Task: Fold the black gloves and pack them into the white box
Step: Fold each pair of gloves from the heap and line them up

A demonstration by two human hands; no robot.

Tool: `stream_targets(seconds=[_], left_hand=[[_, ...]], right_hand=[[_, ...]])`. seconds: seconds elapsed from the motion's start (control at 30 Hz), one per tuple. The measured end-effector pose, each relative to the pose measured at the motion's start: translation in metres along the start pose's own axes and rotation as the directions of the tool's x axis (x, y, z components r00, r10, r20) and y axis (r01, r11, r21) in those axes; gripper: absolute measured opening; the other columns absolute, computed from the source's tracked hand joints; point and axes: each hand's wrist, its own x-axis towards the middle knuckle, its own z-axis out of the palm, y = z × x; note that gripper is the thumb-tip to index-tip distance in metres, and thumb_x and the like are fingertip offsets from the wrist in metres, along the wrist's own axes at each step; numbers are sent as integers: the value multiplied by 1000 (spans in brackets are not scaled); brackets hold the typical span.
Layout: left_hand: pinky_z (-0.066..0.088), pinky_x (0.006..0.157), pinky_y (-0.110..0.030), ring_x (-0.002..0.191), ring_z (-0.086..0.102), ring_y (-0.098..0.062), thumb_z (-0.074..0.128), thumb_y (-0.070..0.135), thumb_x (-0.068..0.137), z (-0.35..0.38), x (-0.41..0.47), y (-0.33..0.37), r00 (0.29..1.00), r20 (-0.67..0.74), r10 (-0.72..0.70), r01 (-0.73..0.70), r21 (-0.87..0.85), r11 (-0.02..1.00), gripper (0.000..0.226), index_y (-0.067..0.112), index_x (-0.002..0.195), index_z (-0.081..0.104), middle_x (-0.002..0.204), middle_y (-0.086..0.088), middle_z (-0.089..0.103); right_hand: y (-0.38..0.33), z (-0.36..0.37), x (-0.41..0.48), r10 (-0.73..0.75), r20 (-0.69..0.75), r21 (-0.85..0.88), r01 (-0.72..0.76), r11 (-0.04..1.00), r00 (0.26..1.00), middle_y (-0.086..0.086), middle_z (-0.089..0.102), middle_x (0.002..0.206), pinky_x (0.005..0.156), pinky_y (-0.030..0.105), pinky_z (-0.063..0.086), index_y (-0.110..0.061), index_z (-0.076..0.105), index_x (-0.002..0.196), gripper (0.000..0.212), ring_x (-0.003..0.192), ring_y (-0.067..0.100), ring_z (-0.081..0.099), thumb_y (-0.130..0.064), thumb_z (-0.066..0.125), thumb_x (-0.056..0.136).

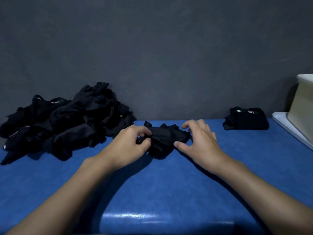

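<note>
Early in the task, by the look of it. Far left of the blue tabletop (169, 184): large loose pile of black gloves (67, 119), unfolded, heaped against the grey wall (152, 48). Far right: one folded bundle (249, 118), white "5.11" mark up, lying on the tabletop near the white box (303, 106) but not in it. Box only partly in view at the right edge, standing on a white tray or lid (284, 124); inside hidden, so cannot tell whether anything is packed. Judged: one bundle folded, none confirmed boxed, most of the pile left.

In work now: single black glove (167, 138), centre of tabletop, between both hands, resting on the surface, bunched and part-folded. Left hand (130, 143) at its left end, fingers curled, pinching the fabric against the thumb. Right hand (199, 141) at its right end, fingers spread and arched, lifted off the fabric; thumb tip touching the near edge, not gripping.

Long axis roughly left to right across the view, right end slightly nearer. Ragged tips along the far edge, probably the finger sleeves, pointing toward the wall. Cuff end not distinguishable, black on black.
</note>
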Motion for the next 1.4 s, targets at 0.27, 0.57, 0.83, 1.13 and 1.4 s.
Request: stream_targets(seconds=[0.27,0.57,0.83,1.13,1.4], left_hand=[[47,63,-22,56,58,0,57,32,97,-2,-4,4,997,71,-17,30,-189,981,16,30,92,72,69,14,66],[40,76,-12,92,52,0,73,51,81,-1,-16,5,988,42,152,-156,122,980,43,25,115,67,102,13,50],[47,74,-30,84,53,-6,71,29,84,2,-18,5,962,-80,259,-248,134,960,16,25,75,59,82,13,53],[39,92,-34,98,46,-8,41,58,78,6,-20,4,977,-55,207,-204,56,977,33,28,78,53,93,13,52],[45,100,-28,123,51,-1,57,52,91,8,-1,0,993,7,120,-120,-56,991,48,30,133,52,131,18,57]], right_hand=[[-13,-1,-10,-134,129,268,96,959,982,-25,56,112,107,39,36,-43,49,116,56,111,-5,51,-67,64,67],[-6,1,-12,-55,63,152,45,987,997,-14,54,89,97,42,43,-33,48,101,31,89,4,54,-45,70,83],[-7,5,-13,-26,56,223,12,975,998,-8,59,67,88,39,46,-29,58,89,16,70,8,55,-17,67,83],[-1,-14,-12,-134,286,126,101,987,949,-12,54,86,93,30,30,-36,61,80,11,96,2,45,-45,66,75],[6,-4,3,-177,145,311,125,942,973,-14,57,123,106,25,38,-31,55,124,45,121,2,49,-41,70,84]])
